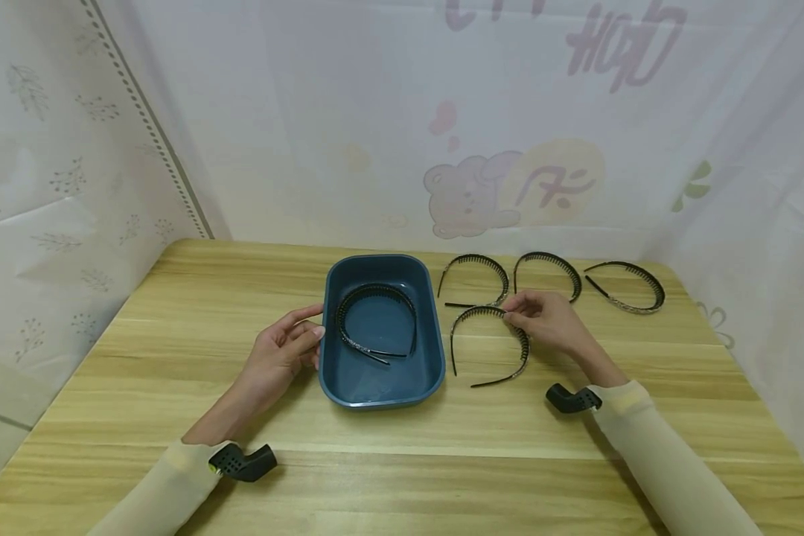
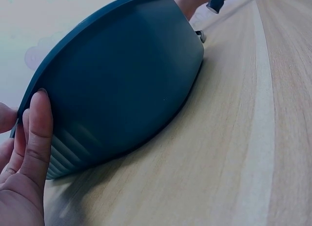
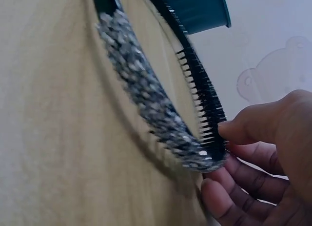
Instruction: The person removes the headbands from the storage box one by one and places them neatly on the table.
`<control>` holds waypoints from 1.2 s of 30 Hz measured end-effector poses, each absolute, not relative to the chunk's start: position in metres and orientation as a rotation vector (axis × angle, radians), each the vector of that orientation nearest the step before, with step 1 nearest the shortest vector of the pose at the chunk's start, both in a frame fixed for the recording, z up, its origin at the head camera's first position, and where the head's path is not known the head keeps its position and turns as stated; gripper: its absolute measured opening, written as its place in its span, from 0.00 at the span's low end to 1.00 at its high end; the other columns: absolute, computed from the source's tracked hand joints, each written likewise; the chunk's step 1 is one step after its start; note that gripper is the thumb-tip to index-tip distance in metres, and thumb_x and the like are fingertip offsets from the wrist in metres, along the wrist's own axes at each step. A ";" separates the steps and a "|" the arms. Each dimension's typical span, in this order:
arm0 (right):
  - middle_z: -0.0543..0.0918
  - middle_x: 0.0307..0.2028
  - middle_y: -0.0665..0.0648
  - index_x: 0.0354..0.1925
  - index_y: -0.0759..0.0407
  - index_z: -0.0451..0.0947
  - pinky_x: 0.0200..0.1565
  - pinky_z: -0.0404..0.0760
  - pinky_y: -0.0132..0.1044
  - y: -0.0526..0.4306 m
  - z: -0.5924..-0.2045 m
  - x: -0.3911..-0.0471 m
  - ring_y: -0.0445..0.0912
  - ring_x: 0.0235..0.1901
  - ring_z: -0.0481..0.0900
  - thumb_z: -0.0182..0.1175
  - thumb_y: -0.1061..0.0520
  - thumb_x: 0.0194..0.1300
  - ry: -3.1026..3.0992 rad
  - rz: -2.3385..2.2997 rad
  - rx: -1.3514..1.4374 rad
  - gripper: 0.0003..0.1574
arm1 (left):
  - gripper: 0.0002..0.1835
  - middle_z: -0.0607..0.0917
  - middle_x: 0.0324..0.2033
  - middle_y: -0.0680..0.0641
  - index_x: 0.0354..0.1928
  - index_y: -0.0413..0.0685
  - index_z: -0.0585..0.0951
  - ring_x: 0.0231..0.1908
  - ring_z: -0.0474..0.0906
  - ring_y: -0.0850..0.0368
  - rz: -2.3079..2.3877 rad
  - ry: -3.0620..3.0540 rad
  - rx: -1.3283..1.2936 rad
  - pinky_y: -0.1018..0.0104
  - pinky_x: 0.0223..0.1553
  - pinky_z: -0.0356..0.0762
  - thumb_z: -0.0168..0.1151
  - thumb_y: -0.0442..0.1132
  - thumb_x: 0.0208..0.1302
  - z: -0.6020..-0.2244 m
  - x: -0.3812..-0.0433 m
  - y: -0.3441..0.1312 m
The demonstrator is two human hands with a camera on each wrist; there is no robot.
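My left hand (image 1: pixel 283 350) holds the left side of a blue plastic tub (image 1: pixel 382 398). Its thumb lies at the rim, and fingers (image 2: pixel 40 133) rest against the outer wall in the left wrist view. Inside the tub are black toothed headbands (image 1: pixel 375 289) with glittery sections, overlapping one another. Right of the tub, my right hand (image 1: pixel 543 320) pinches the top right of another black headband (image 1: pixel 524 346) between thumb and fingers. The right wrist view shows the sparkling stones (image 3: pixel 141 94) and comb teeth of this headband, with part of the band raised above its shadow.
Behind the right hand, three more headbands lie in a row: a left one (image 1: pixel 499 269), a middle one (image 1: pixel 566 266) and a right one (image 1: pixel 655 290). The wooden table (image 1: pixel 402 484) meets a patterned cloth (image 1: pixel 321 149) at the back.
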State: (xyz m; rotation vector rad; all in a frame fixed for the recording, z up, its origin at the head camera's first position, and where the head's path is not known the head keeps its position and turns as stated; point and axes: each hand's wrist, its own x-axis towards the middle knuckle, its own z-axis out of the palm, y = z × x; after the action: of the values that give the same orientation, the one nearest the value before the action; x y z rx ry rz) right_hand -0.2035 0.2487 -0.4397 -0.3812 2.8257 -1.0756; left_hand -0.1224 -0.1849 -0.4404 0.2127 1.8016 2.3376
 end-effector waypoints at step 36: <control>0.79 0.52 0.52 0.54 0.44 0.74 0.47 0.79 0.43 0.191 -0.399 -0.218 0.45 0.48 0.78 0.60 0.40 0.61 2.838 -1.205 -0.576 0.24 | 0.28 0.79 0.33 0.48 0.66 0.36 0.61 0.29 0.77 0.60 2.351 1.798 0.218 0.70 0.29 0.80 0.56 0.34 0.66 -0.441 -0.123 -0.185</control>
State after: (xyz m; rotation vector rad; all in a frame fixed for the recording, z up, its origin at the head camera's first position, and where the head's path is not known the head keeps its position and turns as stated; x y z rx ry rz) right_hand -0.2178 0.1908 -0.3986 -0.5757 2.8379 -1.2049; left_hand -0.1232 -0.1848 -0.4412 0.2178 1.7975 2.3511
